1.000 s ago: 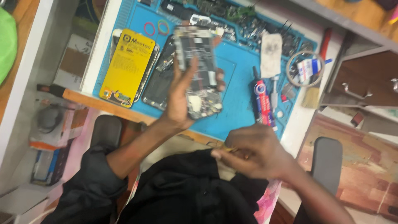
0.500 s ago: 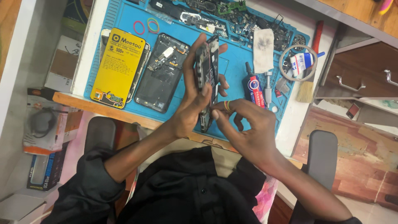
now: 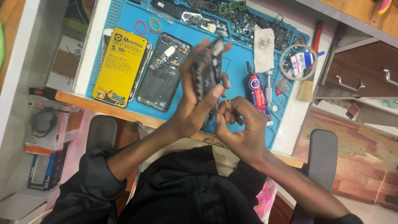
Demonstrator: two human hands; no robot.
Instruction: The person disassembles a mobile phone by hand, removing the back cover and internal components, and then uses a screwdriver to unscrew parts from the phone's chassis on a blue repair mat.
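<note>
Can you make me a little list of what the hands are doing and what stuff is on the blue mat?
left hand: holds an opened phone on edge above the mat
right hand: fingers pinched at the phone's lower end
blue mat: on the desk
on mat: yellow battery, open phone shell, glue tube, rubber bands
beside mat: brush

Blue mat (image 3: 124, 37); yellow battery (image 3: 120, 66) at its 9 o'clock; black phone frame (image 3: 163, 74) beside it; red and green rubber bands (image 3: 148, 25) at 11.
</note>
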